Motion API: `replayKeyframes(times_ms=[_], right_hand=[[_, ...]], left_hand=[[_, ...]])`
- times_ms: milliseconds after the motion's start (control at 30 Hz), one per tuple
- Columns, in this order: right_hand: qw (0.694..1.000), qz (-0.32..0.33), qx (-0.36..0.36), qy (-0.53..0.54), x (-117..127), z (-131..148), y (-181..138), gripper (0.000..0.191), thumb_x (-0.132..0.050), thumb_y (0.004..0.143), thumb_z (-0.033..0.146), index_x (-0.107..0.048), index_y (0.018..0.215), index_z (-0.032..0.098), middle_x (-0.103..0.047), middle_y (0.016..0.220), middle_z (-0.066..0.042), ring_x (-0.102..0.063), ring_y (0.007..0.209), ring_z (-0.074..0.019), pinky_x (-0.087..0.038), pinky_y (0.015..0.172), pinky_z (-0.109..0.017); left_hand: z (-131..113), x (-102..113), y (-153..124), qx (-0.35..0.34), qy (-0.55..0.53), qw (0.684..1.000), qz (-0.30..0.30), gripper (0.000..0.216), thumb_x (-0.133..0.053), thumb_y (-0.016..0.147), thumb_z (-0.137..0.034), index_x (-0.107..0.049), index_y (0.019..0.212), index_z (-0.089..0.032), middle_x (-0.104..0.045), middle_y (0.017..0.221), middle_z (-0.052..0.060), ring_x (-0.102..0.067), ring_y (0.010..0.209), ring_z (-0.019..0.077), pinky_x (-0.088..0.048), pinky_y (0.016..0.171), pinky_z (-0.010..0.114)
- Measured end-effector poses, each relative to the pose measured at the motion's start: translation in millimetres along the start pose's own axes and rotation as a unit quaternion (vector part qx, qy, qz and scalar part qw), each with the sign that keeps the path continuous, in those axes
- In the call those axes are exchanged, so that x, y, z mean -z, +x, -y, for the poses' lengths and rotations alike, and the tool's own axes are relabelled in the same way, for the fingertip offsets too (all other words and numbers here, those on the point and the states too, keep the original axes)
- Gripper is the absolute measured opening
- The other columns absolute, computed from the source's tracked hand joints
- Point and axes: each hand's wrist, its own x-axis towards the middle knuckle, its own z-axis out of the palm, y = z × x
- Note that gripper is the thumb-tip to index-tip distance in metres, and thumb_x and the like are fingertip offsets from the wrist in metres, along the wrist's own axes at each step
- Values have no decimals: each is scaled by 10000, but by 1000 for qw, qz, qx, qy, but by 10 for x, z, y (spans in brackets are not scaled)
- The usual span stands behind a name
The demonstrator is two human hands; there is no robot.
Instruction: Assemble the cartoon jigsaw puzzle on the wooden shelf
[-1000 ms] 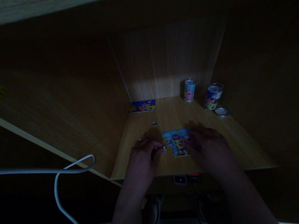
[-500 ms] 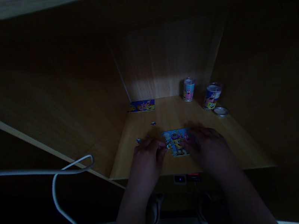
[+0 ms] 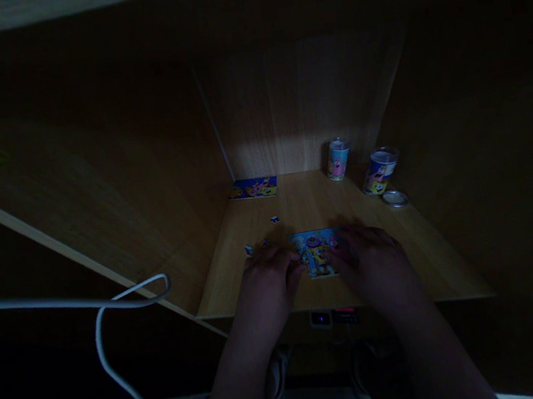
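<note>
A small cartoon jigsaw puzzle lies near the front of a wooden desk. My left hand rests at the puzzle's left edge, fingers curled and pressed onto it. My right hand lies on the puzzle's right side, fingers spread flat over it. Three loose pieces lie to the left: one, another and a third farther back. The scene is very dark.
A finished puzzle picture lies at the back left. Two printed tins stand at the back right, with a round lid beside them. A white cable loops at the left. Wooden walls enclose the desk.
My left hand has slid right, from beside the puzzle onto its left edge, uncovering loose pieces to its left. My right hand has hardly moved.
</note>
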Motion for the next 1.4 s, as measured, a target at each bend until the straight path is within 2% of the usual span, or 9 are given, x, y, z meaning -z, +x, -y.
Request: replayKeyframes(times_ms=[233, 467, 733, 933, 1167, 1400], right_hand=[[1000, 4, -5, 1, 0, 13, -2, 474, -619, 1084, 556, -750, 1371, 202, -754, 1457, -159, -659, 1345, -382, -505, 1155, -590], [1000, 0, -3, -10, 16, 30, -3, 458, -627, 1085, 551, -756, 1359, 207, -767, 1430, -154, -669, 1319, -376, -510, 1149, -570], [1000, 0, 0, -3, 17, 27, 0, 445, -622, 1085, 543, -756, 1359, 219, -765, 1438, -140, -668, 1331, -382, -514, 1158, -575], [1000, -2, 1, -6, 3, 7, 2, 458, -633, 1079, 564, -752, 1370, 230, -757, 1451, -145, -671, 1327, -379, -521, 1138, -573], [1000, 7, -5, -6, 15, 20, 6, 433, -637, 1076, 542, -764, 1335, 220, -764, 1437, -145, -673, 1319, -388, -523, 1140, -586], [1000, 3, -2, -3, 19, 23, 1, 434, -621, 1081, 542, -752, 1355, 231, -763, 1437, -142, -671, 1322, -380, -516, 1147, -584]], left_hand=[[-40, -9, 9, 0, 21, 1000, 4, 4, -768, 1051, -228, -770, 1048, -230, -786, 1067, 74, -751, 1055, 312, -590, 1007, 519], [7, -11, -16, -17, -33, 999, -32, 186, -593, 1113, -139, -745, 1090, -243, -767, 1075, 65, -741, 1058, 272, -587, 1006, 477], [40, -11, -4, 9, -50, 999, -7, 29, -742, 1056, -222, -759, 1046, -243, -744, 1081, 72, -736, 1047, 283, -597, 945, 456], [67, -4, 5, 16, -59, 998, -8, 51, -791, 1019, -210, -767, 987, -241, -757, 1065, 68, -742, 1043, 281, -593, 961, 462], [117, 17, 25, 68, -23, 997, -40, 61, -752, 1031, -184, -762, 1011, -240, -776, 1089, 73, -737, 1063, 306, -585, 960, 481], [95, -11, 50, 69, -15, 996, -45, 79, -753, 1020, -164, -745, 1010, -243, -784, 1079, 63, -747, 1047, 298, -581, 948, 464]])
